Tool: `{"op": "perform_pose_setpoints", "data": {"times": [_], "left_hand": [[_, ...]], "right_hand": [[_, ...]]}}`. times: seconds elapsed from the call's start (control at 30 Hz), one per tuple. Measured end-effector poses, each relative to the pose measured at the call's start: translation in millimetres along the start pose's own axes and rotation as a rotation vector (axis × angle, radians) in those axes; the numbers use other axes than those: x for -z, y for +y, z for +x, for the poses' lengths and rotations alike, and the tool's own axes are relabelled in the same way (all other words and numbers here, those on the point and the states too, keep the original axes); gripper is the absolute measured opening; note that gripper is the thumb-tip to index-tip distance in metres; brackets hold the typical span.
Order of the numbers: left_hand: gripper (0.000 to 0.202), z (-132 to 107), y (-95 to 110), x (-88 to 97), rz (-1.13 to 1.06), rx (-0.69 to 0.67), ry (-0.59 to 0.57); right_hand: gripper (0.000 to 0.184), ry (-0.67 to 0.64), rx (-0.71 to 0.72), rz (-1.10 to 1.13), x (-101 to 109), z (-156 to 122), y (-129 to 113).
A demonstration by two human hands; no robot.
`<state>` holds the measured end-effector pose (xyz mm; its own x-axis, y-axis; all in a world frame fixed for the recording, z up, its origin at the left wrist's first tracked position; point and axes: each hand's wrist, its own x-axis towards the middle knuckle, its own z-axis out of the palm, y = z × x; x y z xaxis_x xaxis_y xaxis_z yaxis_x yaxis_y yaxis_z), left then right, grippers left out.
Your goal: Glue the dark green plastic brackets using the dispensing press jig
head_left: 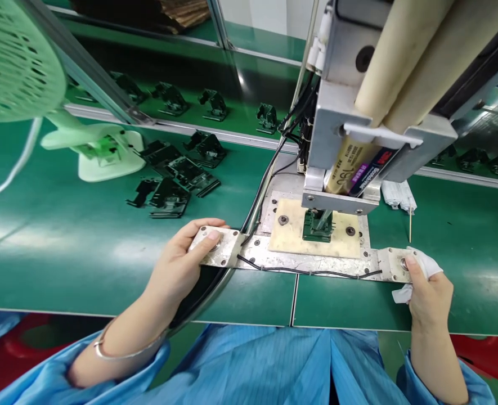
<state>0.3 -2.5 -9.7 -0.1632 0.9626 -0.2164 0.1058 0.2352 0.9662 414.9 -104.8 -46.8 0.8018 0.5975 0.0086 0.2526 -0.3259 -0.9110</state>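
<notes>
My left hand (180, 260) rests on the left end of a metal fixture plate (312, 260), its thumb pressing a round button there. At the plate's right end, the thumb of my right hand (426, 289) presses another button, and the fingers are closed round a crumpled white cloth (421, 270). Between them a cream pad (291, 228) holds a dark green part (317, 225) under the nozzle of a dispensing machine (358, 101) that carries cream adhesive cartridges.
Several black plastic parts (170, 185) lie on the green bench to the left, with more on the conveyor (215, 104) behind. A pale green fan (16, 62) stands at the far left. A thin stick (409, 225) and white packet lie right of the machine.
</notes>
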Motion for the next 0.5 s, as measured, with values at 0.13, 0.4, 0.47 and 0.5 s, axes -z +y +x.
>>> {"op": "perform_pose_setpoints", "data": {"times": [0.13, 0.4, 0.47, 0.5], "left_hand": [[0.05, -3.3, 2.6, -2.1, -0.085, 0.035, 0.01], [0.052, -4.4, 7.6, -7.5, -0.145, 0.019, 0.044], [0.053, -4.0, 7.2, -7.5, -0.142, 0.018, 0.049], [0.054, -4.0, 6.8, -7.1, -0.136, 0.018, 0.051]], "right_hand": [[0.064, -0.002, 0.02, 0.007, 0.3, -1.4, -3.5], [0.058, -0.001, 0.055, 0.073, -0.7, -3.8, -8.6], [0.058, -0.007, 0.048, 0.065, -0.2, -4.3, -8.7], [0.058, -0.01, 0.042, 0.063, 0.1, -4.6, -8.8]]}}
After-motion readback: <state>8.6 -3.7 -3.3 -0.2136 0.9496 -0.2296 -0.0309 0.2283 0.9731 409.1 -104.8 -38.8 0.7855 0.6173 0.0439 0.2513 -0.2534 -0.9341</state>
